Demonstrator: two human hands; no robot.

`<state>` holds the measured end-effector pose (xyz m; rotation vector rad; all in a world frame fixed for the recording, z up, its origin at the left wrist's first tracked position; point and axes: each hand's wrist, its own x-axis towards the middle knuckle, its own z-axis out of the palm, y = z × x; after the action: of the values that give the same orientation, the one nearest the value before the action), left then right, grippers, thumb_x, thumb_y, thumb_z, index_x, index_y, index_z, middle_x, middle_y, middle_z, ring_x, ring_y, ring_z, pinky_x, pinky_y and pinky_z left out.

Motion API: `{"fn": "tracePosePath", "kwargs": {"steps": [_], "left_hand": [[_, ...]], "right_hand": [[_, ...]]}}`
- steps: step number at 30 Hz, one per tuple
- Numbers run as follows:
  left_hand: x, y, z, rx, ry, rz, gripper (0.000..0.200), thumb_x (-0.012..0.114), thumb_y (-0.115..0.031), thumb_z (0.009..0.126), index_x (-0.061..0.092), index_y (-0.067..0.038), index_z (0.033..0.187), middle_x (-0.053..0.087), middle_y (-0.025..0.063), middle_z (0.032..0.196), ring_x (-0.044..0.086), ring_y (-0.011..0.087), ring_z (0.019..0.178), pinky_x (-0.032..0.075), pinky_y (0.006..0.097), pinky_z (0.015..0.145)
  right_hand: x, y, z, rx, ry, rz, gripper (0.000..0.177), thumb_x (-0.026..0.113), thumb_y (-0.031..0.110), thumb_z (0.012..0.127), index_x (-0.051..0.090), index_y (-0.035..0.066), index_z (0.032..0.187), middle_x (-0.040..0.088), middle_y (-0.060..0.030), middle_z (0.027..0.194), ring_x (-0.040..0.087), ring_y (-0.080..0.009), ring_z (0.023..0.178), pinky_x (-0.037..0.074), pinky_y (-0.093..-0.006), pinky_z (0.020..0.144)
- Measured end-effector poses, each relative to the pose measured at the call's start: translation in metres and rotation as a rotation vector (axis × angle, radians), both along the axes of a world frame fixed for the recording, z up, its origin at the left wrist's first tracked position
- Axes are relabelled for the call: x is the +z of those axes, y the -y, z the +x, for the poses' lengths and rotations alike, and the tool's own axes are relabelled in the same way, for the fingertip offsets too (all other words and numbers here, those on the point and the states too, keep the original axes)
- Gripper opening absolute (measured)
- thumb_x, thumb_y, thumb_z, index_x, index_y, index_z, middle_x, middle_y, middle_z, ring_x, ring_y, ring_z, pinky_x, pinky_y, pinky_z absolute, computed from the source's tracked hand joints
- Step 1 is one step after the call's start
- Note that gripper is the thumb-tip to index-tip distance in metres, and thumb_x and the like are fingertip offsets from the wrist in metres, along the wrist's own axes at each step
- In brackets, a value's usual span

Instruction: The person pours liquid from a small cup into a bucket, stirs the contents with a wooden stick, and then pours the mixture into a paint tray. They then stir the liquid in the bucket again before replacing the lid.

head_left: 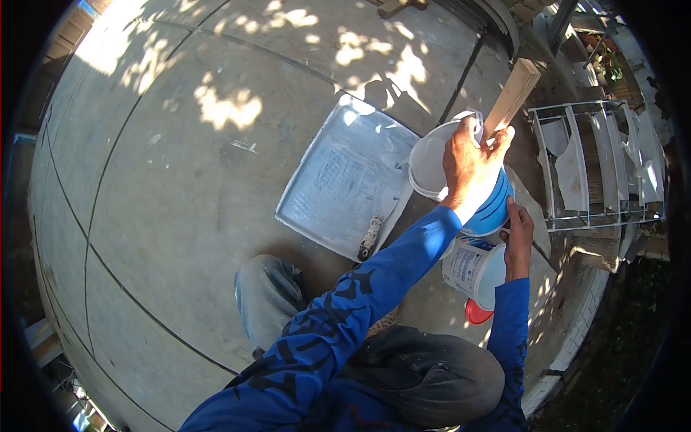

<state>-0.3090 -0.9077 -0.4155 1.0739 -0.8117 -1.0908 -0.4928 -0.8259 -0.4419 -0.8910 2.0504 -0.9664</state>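
Note:
My left hand is closed around a wooden stick, which points up and to the right. Beneath that hand is a blue bucket, partly hidden by the hand and forearm. My right hand has its fingers against the bucket's right side, steadying it. Just left of the blue bucket stands a white bucket. A large white-coated paint tray lies on the floor beside it. Inside the tray's lower corner rests a tool with a dark, paint-specked handle; its head is hard to make out.
A white tub with a printed label sits near my right wrist, with a red lid by it. At right is a metal wire rack holding white pieces. Concrete floor with dark joints extends left. My knees are close below.

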Motion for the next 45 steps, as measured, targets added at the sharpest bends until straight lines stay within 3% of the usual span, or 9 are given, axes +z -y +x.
{"fn": "tracePosePath", "kwargs": {"steps": [6,8,9,12,14,26,29,34,45], "left_hand": [[0.002,0.000,-0.004,0.018,0.021,-0.022,0.041,0.076,-0.035,0.083,0.053,-0.001,0.080,0.062,0.0147,0.066,0.065,0.0271,0.063,0.049,0.0399,0.061],[0.000,0.001,-0.007,0.051,0.027,-0.048,0.032,0.075,-0.027,0.084,0.059,0.000,0.081,0.061,0.0069,0.064,0.057,0.0106,0.057,0.045,0.0291,0.053],[0.000,0.001,-0.007,0.049,0.027,-0.049,0.032,0.075,-0.027,0.084,0.059,0.000,0.081,0.061,0.0069,0.064,0.057,0.0106,0.057,0.045,0.0291,0.053],[0.002,0.000,-0.006,0.006,-0.019,-0.023,0.032,0.075,-0.027,0.084,0.059,0.000,0.081,0.061,0.0072,0.064,0.058,0.0113,0.057,0.046,0.0291,0.053],[0.004,0.000,-0.005,-0.029,-0.020,-0.003,0.043,0.075,-0.037,0.083,0.054,0.000,0.080,0.062,0.0154,0.067,0.065,0.0277,0.063,0.049,0.0408,0.062],[0.005,0.002,-0.003,-0.047,0.000,0.021,0.043,0.075,-0.037,0.083,0.053,0.000,0.078,0.061,0.0166,0.067,0.064,0.0304,0.063,0.048,0.0424,0.062],[0.002,0.003,-0.003,-0.026,0.017,0.020,0.043,0.075,-0.037,0.082,0.054,0.000,0.079,0.062,0.0169,0.068,0.064,0.0308,0.064,0.048,0.0427,0.062],[0.004,0.002,-0.003,-0.038,0.009,0.029,0.043,0.075,-0.037,0.083,0.055,0.001,0.081,0.063,0.0176,0.071,0.065,0.0323,0.066,0.049,0.0427,0.063],[0.003,0.002,-0.004,-0.045,0.007,0.042,0.043,0.074,-0.038,0.083,0.056,0.001,0.083,0.064,0.0187,0.074,0.066,0.0337,0.070,0.050,0.0431,0.066]], "right_hand": [[0.000,0.000,-0.006,-0.005,-0.011,-0.014,0.037,0.071,0.046,0.087,0.061,0.011,0.086,0.049,0.0043,0.070,0.041,-0.0044,0.060,0.030,-0.0208,0.050],[0.000,0.000,-0.007,-0.013,-0.011,-0.012,0.038,0.072,0.047,0.086,0.061,0.011,0.086,0.049,0.0044,0.070,0.041,-0.0043,0.060,0.030,-0.0209,0.050],[0.000,0.000,-0.007,-0.016,-0.011,-0.014,0.038,0.072,0.046,0.086,0.061,0.011,0.086,0.049,0.0044,0.070,0.040,-0.0042,0.060,0.030,-0.0207,0.050],[0.001,-0.001,-0.008,-0.020,-0.002,-0.018,0.037,0.072,0.046,0.086,0.060,0.011,0.086,0.049,0.0045,0.070,0.040,-0.0040,0.059,0.030,-0.0205,0.049],[0.000,-0.001,-0.009,-0.020,0.008,-0.022,0.037,0.072,0.046,0.086,0.060,0.011,0.086,0.049,0.0045,0.070,0.040,-0.0040,0.058,0.029,-0.0203,0.049],[0.003,-0.004,-0.007,-0.023,0.010,-0.023,0.037,0.073,0.044,0.086,0.062,0.009,0.089,0.050,0.0039,0.073,0.042,-0.0043,0.060,0.030,-0.0204,0.049],[0.003,-0.004,-0.004,-0.018,0.000,-0.032,0.031,0.067,0.041,0.091,0.062,0.011,0.088,0.051,0.0055,0.071,0.041,-0.0031,0.060,0.027,-0.0202,0.049],[0.004,-0.006,-0.008,-0.020,0.018,-0.021,0.038,0.073,0.045,0.086,0.062,0.010,0.090,0.052,0.0039,0.074,0.044,-0.0051,0.063,0.031,-0.0210,0.051],[0.002,-0.009,-0.010,-0.028,0.024,-0.028,0.037,0.074,0.044,0.085,0.061,0.010,0.089,0.052,0.0039,0.075,0.044,-0.0049,0.063,0.031,-0.0213,0.050]]}}
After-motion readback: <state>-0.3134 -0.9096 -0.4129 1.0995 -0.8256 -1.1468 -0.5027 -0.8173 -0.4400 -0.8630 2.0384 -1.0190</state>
